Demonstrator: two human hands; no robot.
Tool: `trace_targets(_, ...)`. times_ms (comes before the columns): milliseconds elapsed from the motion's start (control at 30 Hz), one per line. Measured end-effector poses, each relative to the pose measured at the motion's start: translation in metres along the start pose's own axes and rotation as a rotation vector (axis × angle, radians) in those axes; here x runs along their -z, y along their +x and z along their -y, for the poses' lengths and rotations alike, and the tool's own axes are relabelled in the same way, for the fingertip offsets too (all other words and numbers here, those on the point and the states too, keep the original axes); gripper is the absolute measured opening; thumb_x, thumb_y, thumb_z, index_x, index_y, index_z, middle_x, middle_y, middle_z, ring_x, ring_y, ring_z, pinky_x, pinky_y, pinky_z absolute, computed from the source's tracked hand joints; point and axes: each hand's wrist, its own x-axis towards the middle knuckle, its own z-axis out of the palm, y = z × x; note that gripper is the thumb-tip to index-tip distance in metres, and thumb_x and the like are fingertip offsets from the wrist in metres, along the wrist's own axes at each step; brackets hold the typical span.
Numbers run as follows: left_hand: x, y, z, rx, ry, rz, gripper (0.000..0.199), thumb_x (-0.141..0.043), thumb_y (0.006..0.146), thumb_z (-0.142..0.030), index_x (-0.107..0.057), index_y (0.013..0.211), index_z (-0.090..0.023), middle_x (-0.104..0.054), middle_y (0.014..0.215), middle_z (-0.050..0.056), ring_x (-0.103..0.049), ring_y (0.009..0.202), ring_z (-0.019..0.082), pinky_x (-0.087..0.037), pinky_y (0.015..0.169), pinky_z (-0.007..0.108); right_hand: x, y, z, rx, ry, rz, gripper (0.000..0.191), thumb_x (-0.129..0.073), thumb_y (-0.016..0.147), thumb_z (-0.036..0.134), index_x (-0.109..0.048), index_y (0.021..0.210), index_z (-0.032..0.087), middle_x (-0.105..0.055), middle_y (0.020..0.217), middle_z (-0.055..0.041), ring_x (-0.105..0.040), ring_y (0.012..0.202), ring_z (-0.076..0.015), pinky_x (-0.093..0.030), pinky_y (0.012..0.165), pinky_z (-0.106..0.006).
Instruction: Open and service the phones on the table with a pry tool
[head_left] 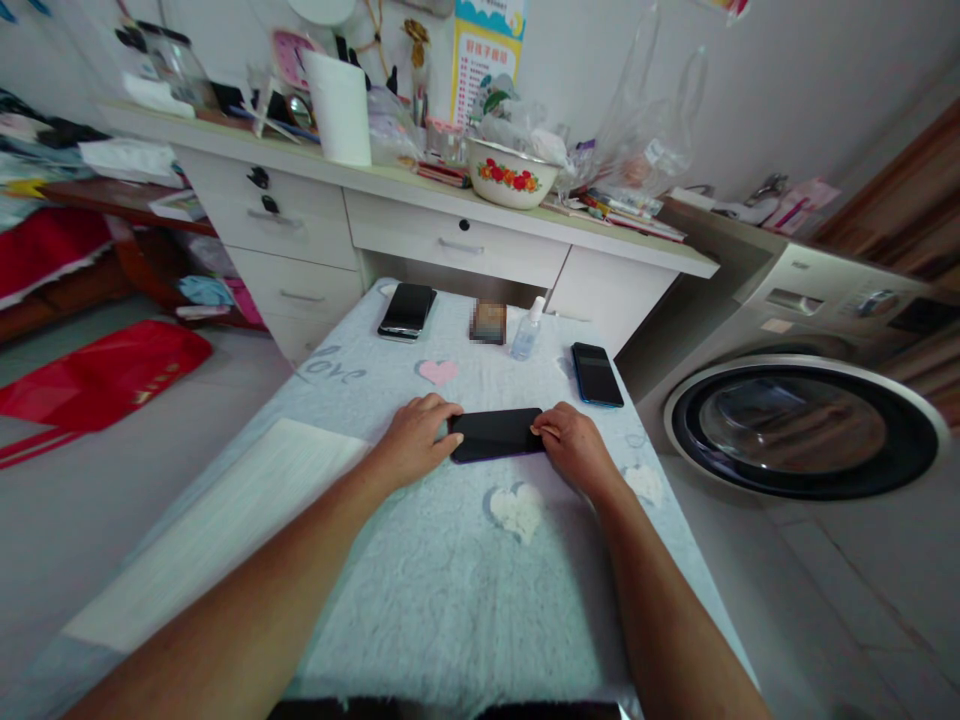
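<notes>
A dark smartphone (495, 436) lies screen up on the cloth-covered table, its long side running left to right. My left hand (416, 438) grips its left end between thumb and fingers. At the right end, my right hand (576, 445) is closed, with its fingertips pinched together over the screen. Whatever small thing those fingertips hold, if any, is too small to make out. Beyond the phone stands a clear spray bottle (526, 332) with a white cap. Another dark phone (598, 375) rests to the right, and black phones in a stack (407, 311) lie at the back left.
A blurred square item (488, 322) is beside the bottle. A white strip (225, 530) lies along the table's left side. Behind stands a drawer desk (457, 240) bearing a flowered bowl (512, 175) and a paper roll (337, 110). A washing machine (810, 320) is at the right.
</notes>
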Motion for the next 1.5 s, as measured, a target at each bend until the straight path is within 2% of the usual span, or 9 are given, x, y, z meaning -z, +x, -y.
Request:
trace_targets(167, 0.001, 0.000, -0.001, 0.009, 0.012, 0.006, 0.034, -0.056, 0.083, -0.029, -0.061, 0.114, -0.017, -0.061, 0.108, 0.009, -0.055, 0.104, 0.026, -0.042, 0.092, 0.040, -0.007, 0.005, -0.003, -0.028, -0.045, -0.080, 0.018, -0.055, 0.083, 0.009, -0.070, 0.085, 0.018, -0.061, 0.084, -0.0044, -0.056, 0.080, -0.0156, -0.039, 0.074, -0.025)
trace_targets(400, 0.001, 0.001, -0.001, 0.017, 0.013, 0.010, 0.034, -0.057, 0.082, -0.028, -0.062, 0.114, -0.017, -0.061, 0.108, 0.009, -0.055, 0.103, 0.026, -0.042, 0.092, 0.040, -0.012, 0.010, -0.007, -0.046, -0.065, -0.120, 0.017, -0.052, 0.085, 0.012, -0.068, 0.084, 0.018, -0.059, 0.084, -0.0044, -0.055, 0.080, -0.0159, -0.038, 0.073, -0.025)
trace_targets(667, 0.001, 0.003, -0.001, 0.011, 0.020, 0.003, 0.032, -0.057, 0.082, -0.029, -0.062, 0.112, -0.018, -0.061, 0.107, 0.009, -0.056, 0.103, 0.025, -0.043, 0.092, 0.039, -0.010, 0.008, -0.003, -0.033, -0.067, -0.085, 0.021, -0.049, 0.084, 0.008, -0.066, 0.083, 0.018, -0.059, 0.085, -0.0053, -0.054, 0.083, -0.0167, -0.039, 0.076, -0.026)
trace_targets(1000, 0.001, 0.001, -0.001, 0.015, 0.016, -0.001, 0.032, -0.057, 0.082, -0.029, -0.062, 0.112, -0.019, -0.061, 0.106, 0.008, -0.056, 0.103, 0.024, -0.043, 0.092, 0.038, -0.006, 0.002, 0.003, 0.049, -0.066, -0.002, 0.029, -0.047, 0.080, 0.003, -0.070, 0.087, 0.018, -0.058, 0.085, -0.0045, -0.054, 0.083, -0.0157, -0.040, 0.077, -0.025)
trace_targets(1500, 0.002, 0.002, -0.002, 0.014, -0.008, -0.008, 0.031, -0.057, 0.081, -0.029, -0.062, 0.111, -0.019, -0.061, 0.106, 0.008, -0.056, 0.102, 0.025, -0.043, 0.091, 0.039, -0.009, 0.006, -0.001, -0.014, -0.093, -0.044, 0.026, -0.050, 0.087, 0.009, -0.073, 0.092, 0.018, -0.059, 0.086, -0.0059, -0.055, 0.082, -0.0161, -0.041, 0.077, -0.025)
